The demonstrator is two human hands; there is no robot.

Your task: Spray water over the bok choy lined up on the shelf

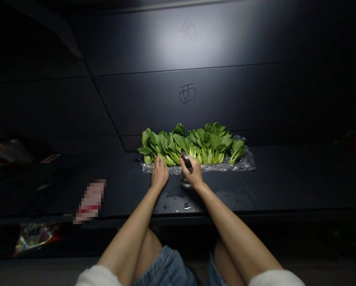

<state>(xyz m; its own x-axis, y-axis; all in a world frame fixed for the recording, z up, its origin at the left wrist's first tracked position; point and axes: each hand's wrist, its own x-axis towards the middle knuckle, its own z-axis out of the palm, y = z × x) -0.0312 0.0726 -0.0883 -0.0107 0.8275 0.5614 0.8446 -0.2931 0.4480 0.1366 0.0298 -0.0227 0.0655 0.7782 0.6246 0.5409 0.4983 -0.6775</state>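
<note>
A row of green bok choy lies on crinkled clear plastic wrap at the back of a dark shelf. My right hand is closed around a spray bottle with a black head; its clear lower part shows under my fingers. The sprayer is just in front of the middle of the row. My left hand rests with stretched fingers at the front edge of the row, its fingertips against the stalks and the wrap.
Water drops dot the shelf near its front edge. A dark back panel with a handwritten mark stands behind the greens. Colourful packets lie at the lower left, and a small card lies on the left.
</note>
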